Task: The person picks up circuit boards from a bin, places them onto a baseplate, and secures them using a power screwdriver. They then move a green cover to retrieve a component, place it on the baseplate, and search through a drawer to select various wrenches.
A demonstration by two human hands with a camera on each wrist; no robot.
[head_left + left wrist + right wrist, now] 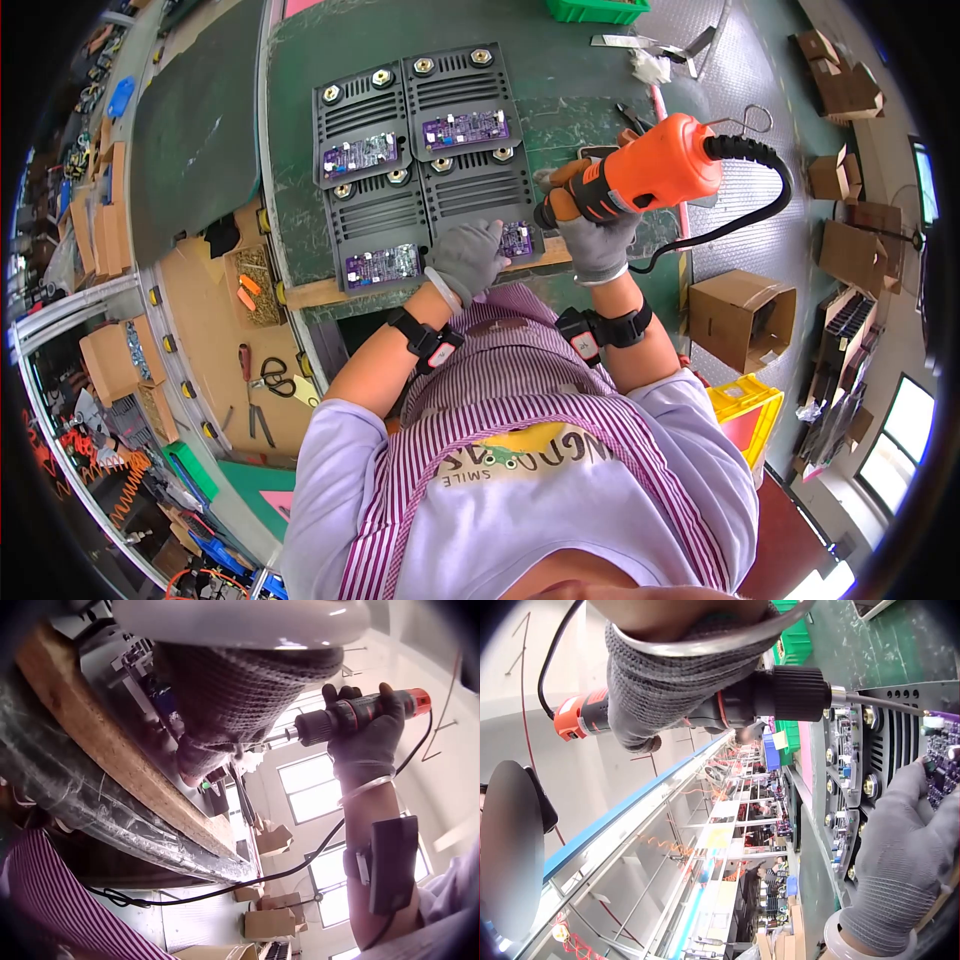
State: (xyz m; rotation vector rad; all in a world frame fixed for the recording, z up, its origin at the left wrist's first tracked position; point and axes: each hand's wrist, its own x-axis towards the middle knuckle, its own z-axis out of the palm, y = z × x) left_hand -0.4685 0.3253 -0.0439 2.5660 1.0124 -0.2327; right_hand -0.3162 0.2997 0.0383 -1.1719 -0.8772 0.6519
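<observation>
Four dark slotted plates (377,215) lie in two rows, each carrying a purple circuit board (384,264). My gloved left hand (465,258) is at the near right plate, its fingertips on that plate's circuit board (517,239); the right wrist view shows this hand (904,855) touching the board (943,761). My gloved right hand (598,245) grips an orange and black power screwdriver (660,165), held sideways in the head view. In the right wrist view its long bit (889,703) reaches the board's corner; whether it touches a screw, I cannot tell.
A green bin (598,10) stands at the far edge, with pliers (632,118) and metal tools (690,50) at the right. The screwdriver's black cable (785,190) loops right. Left are scissors (275,378) and a tray of small parts (255,285); a cardboard box (740,320) sits right.
</observation>
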